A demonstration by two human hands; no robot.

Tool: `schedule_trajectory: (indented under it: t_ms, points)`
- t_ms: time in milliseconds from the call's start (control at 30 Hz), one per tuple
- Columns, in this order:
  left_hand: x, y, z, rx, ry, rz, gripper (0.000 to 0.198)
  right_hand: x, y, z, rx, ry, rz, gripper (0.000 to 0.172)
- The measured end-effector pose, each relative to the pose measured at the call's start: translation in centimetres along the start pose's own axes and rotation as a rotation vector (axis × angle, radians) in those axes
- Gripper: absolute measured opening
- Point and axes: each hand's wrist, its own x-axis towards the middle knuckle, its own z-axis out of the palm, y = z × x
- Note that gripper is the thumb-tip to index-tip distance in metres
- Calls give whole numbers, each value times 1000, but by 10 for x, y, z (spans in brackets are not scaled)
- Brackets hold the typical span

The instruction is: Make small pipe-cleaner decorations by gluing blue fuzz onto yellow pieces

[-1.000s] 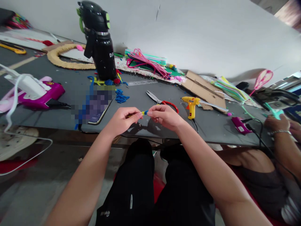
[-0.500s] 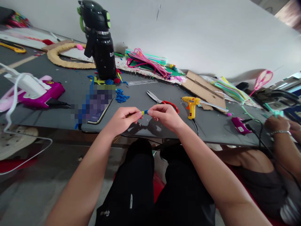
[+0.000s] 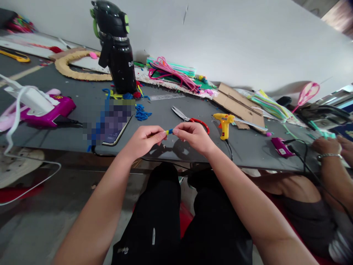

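Right of a phone (image 3: 116, 129), our left hand (image 3: 146, 140) pinches a small yellow-and-blue piece (image 3: 169, 131) at its yellow part — held over the surface (image 3: 253, 149) — and our right hand (image 3: 194, 135) its blue, near red-handled scissors (image 3: 185, 116) and, farther right, a glue gun (image 3: 225, 128).

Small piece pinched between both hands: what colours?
The small piece is yellow and blue, seen in the head view.

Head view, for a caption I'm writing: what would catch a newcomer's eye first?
The tall black bottle stands out first, left of center on the gray table. At mid-picture, the left hand and right hand pinch a yellow-and-blue piece. A yellow glue gun lies to their right.
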Motion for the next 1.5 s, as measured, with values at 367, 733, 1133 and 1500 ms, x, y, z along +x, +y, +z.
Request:
schedule_trajectory:
  t_ms: [367, 733, 1133, 1500]
  points:
    - [0, -1, 0, -6, 1, -8, 33, -1, 0, 3, -1, 32, -5, 36]
    - [-1, -1, 0, -12, -3, -3, 34, -3, -1, 11, 4, 99, -24, 40]
    - [0, 0, -1, -41, -10, 0, 32, -2, 3, 14, 64, 126, -24, 35]
    - [-1, 0, -1, -21, -56, -39, 30, 1, 2, -2, 120, 32, 25, 30]
